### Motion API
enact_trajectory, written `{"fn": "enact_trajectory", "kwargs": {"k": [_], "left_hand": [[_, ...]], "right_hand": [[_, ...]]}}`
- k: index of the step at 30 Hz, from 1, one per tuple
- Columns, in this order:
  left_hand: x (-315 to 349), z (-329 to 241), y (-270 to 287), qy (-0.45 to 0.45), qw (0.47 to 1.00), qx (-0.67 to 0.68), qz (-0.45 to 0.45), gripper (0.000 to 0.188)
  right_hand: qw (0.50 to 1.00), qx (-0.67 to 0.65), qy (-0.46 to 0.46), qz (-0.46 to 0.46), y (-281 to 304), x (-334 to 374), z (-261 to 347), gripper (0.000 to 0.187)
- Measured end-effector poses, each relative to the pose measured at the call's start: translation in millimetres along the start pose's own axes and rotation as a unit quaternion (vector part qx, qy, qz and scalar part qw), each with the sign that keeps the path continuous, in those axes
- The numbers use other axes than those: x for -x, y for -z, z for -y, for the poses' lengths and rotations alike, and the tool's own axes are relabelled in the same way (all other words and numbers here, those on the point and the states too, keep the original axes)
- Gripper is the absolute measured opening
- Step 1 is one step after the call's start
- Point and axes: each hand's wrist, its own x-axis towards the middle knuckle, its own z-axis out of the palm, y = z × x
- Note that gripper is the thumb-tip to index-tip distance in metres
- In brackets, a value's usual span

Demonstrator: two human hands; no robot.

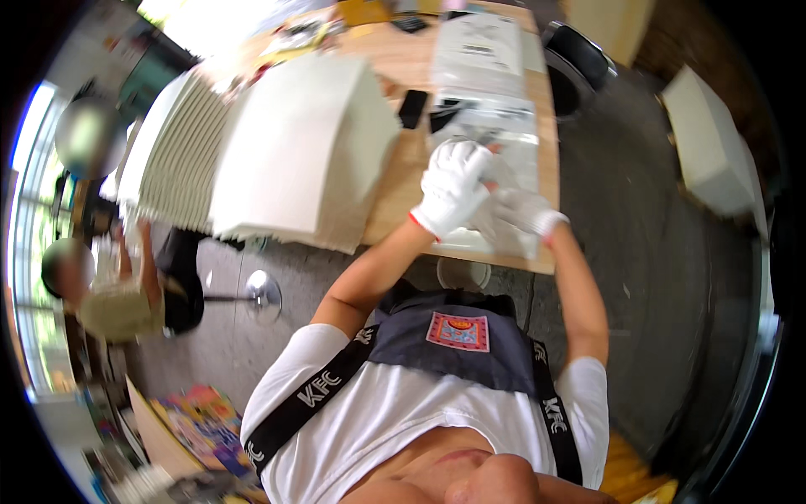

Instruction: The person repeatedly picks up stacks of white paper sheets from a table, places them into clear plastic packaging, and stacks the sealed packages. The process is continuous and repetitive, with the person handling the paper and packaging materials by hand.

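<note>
Both my hands wear white gloves above clear plastic bags [519, 134] lying flat near the table's right edge. My left hand [455, 186] is curled over the bags, with bare fingertips showing at its right side; whatever it grips is hidden. Close beside it, my right hand [525, 210] is smeared by motion, its fingers pointing left over the near part of the plastic. Further up the table lies a stack of white printed plastic packages [478, 46].
Tall stacks of white sheets [281, 143] fill the table's left side. A black phone [412, 109] lies between them and the bags. A black chair [579, 59] stands off the right edge, a white bucket [463, 274] below the front edge. Two people work at the left.
</note>
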Motion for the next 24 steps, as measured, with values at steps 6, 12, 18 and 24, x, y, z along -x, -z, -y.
{"fn": "enact_trajectory", "kwargs": {"k": [6, 12, 18, 24], "left_hand": [[97.9, -5.4, 94.3, -0.114, 0.99, 0.062, -0.056, 0.031], [168.3, 15.5, 126.2, 0.05, 0.998, 0.0, -0.048, 0.016], [200.1, 26.2, 147.3, 0.229, 0.963, 0.125, -0.066, 0.009], [228.6, 53.8, 167.8, 0.451, 0.591, 0.662, -0.092, 0.024]], "right_hand": [[0.961, -0.151, 0.105, -0.207, 101.6, 95.6, 129.0, 0.023], [0.869, 0.011, 0.434, -0.236, 49.8, 0.9, 240.5, 0.038], [0.804, 0.139, 0.482, -0.319, 25.9, -56.1, 263.1, 0.033], [0.776, -0.028, 0.528, -0.345, 39.7, -29.4, 244.2, 0.018]]}}
